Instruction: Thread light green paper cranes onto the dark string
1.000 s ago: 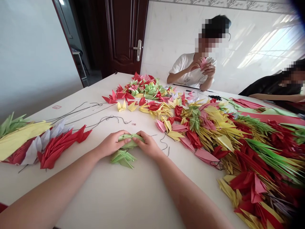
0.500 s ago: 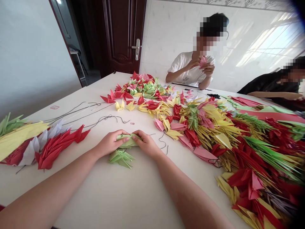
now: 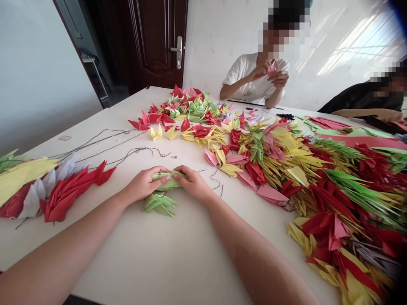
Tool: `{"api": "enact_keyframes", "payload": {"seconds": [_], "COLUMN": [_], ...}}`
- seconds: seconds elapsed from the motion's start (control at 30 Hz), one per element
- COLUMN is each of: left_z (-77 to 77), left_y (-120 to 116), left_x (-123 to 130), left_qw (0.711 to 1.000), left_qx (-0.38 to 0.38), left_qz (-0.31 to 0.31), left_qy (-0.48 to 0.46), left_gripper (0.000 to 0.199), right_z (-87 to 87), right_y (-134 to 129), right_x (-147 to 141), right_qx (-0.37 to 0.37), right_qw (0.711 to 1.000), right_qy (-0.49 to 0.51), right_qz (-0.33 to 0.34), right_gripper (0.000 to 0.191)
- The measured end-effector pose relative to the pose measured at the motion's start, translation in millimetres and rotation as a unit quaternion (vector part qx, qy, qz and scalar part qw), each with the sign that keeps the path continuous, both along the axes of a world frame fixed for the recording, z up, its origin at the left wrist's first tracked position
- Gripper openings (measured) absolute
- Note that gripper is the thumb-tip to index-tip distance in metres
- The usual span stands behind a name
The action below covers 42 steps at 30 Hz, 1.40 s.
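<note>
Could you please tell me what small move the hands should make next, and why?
Perhaps the left hand should steady the green paper while the right hand presses along its edge, since both hands grip it with their thumbs close together.

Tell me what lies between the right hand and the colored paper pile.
In the head view, thin black string lies on the white table between the right hand and the colored paper pile.

The left grip (image 3: 143, 183) and right grip (image 3: 193, 183) hold folded green paper (image 3: 171, 183) over the white table (image 3: 152, 258).
</note>
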<state>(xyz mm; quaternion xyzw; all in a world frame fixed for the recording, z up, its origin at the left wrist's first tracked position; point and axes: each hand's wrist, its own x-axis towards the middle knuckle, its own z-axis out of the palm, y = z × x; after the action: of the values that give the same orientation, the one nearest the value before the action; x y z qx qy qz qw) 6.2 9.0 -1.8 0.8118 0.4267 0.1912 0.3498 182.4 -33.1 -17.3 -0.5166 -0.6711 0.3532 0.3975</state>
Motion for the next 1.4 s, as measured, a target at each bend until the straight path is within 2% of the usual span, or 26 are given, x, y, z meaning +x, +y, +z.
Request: {"api": "enact_keyframes", "payload": {"seconds": [0.27, 0.53, 0.67, 0.77, 0.87, 1.13, 1.2, 1.33, 1.4], "left_z": [0.5, 2.1, 1.3, 2.2, 3.8, 1.5, 1.7, 3.5, 4.1], "left_y": [-0.4, -3.0, -3.2, -3.2, -3.4, -0.6, -0.1, 0.1, -0.1], "left_x": [-0.2, 0.8, 1.2, 1.1, 0.7, -0.3, -0.3, -0.2, 0.0], "left_qw": [1.0, 0.999, 0.998, 0.997, 0.997, 0.997, 0.997, 0.997, 0.997], "left_qx": [-0.007, 0.037, 0.062, 0.069, 0.063, 0.07, 0.069, 0.042, 0.019], "left_qz": [-0.005, -0.013, 0.004, 0.034, 0.046, 0.007, 0.009, 0.033, 0.038], "left_qy": [0.011, 0.021, 0.0, -0.027, -0.029, -0.033, -0.047, -0.058, -0.06], "left_gripper": [0.04, 0.033, 0.034, 0.034, 0.033, 0.031, 0.031, 0.034, 0.036], "right_z": [4.1, 2.6, 1.5, 2.9, 2.7, -0.4, 1.9, 4.3, 3.6], "right_y": [-1.4, 0.1, -0.9, -2.7, -2.5, 0.8, -0.7, -4.5, -5.5], "right_x": [-0.4, -0.4, -1.2, -1.3, -0.4, 3.3, 2.4, -1.5, -3.4], "right_qx": [-0.004, -0.009, 0.005, 0.027, 0.027, 0.005, 0.013, 0.065, 0.081], "right_qw": [1.0, 1.0, 0.999, 0.999, 1.0, 0.998, 0.998, 0.998, 0.996], "right_qy": [-0.01, 0.011, 0.036, 0.026, 0.009, 0.065, 0.055, -0.008, -0.048], "right_qz": [-0.002, -0.018, -0.038, -0.021, -0.012, 0.009, 0.0, 0.002, -0.001], "right_gripper": [0.02, 0.017, 0.023, 0.033, 0.034, 0.027, 0.032, 0.055, 0.057]}}
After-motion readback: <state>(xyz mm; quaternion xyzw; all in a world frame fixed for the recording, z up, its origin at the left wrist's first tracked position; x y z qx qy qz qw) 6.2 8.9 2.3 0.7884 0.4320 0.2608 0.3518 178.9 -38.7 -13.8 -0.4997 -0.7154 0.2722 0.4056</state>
